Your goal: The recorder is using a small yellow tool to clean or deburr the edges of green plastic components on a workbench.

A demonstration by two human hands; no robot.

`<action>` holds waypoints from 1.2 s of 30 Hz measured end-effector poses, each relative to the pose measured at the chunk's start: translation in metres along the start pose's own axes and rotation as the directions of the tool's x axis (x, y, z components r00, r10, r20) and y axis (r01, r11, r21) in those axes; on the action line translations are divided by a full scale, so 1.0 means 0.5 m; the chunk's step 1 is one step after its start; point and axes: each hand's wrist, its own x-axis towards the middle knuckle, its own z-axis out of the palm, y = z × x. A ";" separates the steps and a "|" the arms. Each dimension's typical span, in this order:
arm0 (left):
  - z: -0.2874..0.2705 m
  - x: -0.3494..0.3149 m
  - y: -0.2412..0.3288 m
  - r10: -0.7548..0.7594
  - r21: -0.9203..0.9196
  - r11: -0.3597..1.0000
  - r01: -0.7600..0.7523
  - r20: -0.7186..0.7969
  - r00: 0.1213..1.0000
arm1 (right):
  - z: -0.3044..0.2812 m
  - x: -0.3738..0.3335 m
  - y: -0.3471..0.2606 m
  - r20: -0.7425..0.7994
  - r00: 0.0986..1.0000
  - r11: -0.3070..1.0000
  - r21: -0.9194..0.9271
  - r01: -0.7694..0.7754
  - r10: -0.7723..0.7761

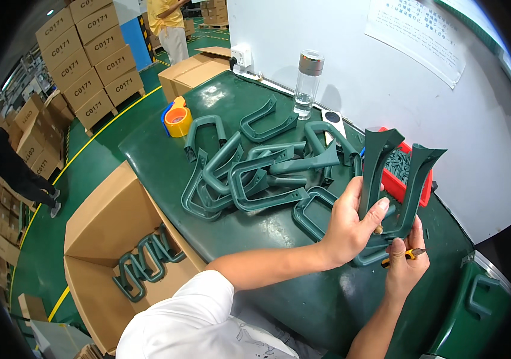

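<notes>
Upright over the table's right side is a green plastic U-shaped handle [412,194] with flared ends. My left hand [351,224] is closed around its left leg, thumb across the front. At the lower right bend, my right hand [406,263] touches the same handle with its fingers. A small yellow-and-black utility knife [412,254] is gripped in that right hand; its blade cannot be made out. Just left of my hands, several similar green handles [261,179] lie in a loose pile. One more handle [315,209] rests close behind my left wrist.
Behind the held handle stands a red bin [426,190] of small green pieces. A glass bottle [308,84] and orange tape roll [178,121] stand on the green table [279,230]. Left, an open carton [96,230] holds more handles. Two people and stacked boxes are farther off.
</notes>
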 end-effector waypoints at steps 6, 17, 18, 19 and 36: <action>-0.004 0.011 0.006 -0.002 -0.015 1.000 0.002 -0.050 0.999 | -0.007 -0.001 0.006 0.031 0.998 0.995 -0.089 0.049 -0.047; 0.012 -0.037 -0.017 0.179 0.145 0.974 -0.172 -0.038 0.983 | 0.028 -0.019 0.017 -0.111 0.992 0.999 0.023 -0.050 0.052; 0.015 -0.042 -0.018 0.190 0.195 0.964 -0.180 -0.033 0.981 | 0.034 -0.017 0.019 -0.165 0.984 0.997 0.051 -0.062 0.070; 0.016 -0.043 -0.021 0.274 0.217 0.939 -0.267 -0.001 0.962 | 0.044 -0.013 0.018 -0.218 0.972 0.994 0.080 -0.072 0.088; -0.013 -0.011 -0.013 0.642 0.431 0.526 -0.734 0.365 0.674 | -0.012 0.006 0.033 0.159 0.821 0.656 0.528 -0.539 0.548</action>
